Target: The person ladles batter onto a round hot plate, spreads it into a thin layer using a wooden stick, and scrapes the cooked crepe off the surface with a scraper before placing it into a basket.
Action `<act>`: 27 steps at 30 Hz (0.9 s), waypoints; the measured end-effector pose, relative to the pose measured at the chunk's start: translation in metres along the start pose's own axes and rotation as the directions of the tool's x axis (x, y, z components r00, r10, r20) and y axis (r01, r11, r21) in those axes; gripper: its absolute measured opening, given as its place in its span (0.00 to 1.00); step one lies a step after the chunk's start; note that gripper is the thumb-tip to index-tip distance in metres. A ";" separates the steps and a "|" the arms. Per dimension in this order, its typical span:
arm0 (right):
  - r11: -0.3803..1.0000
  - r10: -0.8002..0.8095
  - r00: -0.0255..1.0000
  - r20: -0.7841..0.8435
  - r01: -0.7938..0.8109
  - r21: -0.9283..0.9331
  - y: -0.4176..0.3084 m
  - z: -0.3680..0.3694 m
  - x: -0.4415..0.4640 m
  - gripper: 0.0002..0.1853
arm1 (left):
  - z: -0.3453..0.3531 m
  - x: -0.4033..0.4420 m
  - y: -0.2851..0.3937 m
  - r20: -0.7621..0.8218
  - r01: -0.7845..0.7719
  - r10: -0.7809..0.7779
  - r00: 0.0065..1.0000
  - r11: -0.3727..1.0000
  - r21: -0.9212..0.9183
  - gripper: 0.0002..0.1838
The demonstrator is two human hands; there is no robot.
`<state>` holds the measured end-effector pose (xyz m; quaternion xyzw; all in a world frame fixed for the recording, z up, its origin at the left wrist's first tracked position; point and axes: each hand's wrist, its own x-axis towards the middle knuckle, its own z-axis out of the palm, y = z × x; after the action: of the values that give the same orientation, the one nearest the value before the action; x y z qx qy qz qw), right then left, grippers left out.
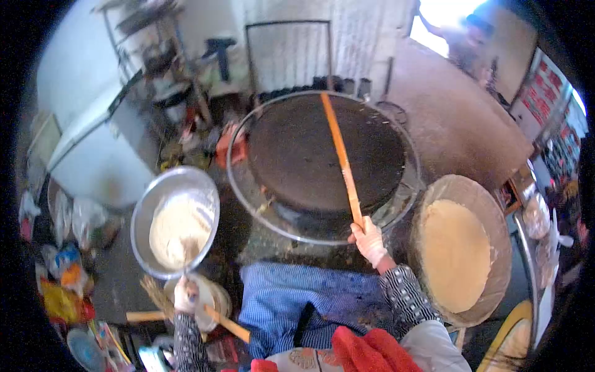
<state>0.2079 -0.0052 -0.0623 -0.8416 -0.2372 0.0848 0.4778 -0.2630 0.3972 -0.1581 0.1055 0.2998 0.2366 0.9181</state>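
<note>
My right hand [370,240], in a pale glove, is closed around the near end of a long flat wooden stick [341,152]. The stick reaches across a large round dark griddle [291,149], its far end at the back edge. Whether it touches the surface I cannot tell. My left hand [186,295], also gloved, is closed at the near rim of a metal bowl [144,214] holding pale batter [176,232]. What its fingers grip is hidden. Behind that hand stands a whitish bucket [218,297], with a wooden handle [228,323] lying across it.
At my right stands a wide basin [501,248] of yellowish batter or flour [455,254]. A metal ring [232,177] surrounds the griddle. Blue cloth [273,291] lies before me. A white chest [102,142] stands back left. A person [468,46] is near the bright doorway.
</note>
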 end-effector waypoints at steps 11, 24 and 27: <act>0.847 0.069 0.973 -0.221 -0.175 -0.503 0.072 -0.032 0.039 0.20 | 0.208 -0.084 -0.042 0.098 -0.263 0.250 0.963 0.806 0.531 0.11; 0.995 0.089 0.971 -0.223 -0.075 0.073 0.053 -0.040 0.026 0.12 | 0.328 0.045 -0.216 0.744 -0.552 -0.058 0.665 -0.709 0.438 0.34; 0.928 0.036 0.951 -0.306 -0.146 -0.344 0.107 -0.058 0.061 0.16 | 0.349 0.060 -0.228 0.570 -0.418 -0.240 0.786 -0.885 0.205 0.42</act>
<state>0.3169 -0.0665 -0.1171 -0.9285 -0.1353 -0.0641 0.3399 0.0735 0.2121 0.0137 0.9962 0.0777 -0.0066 0.0386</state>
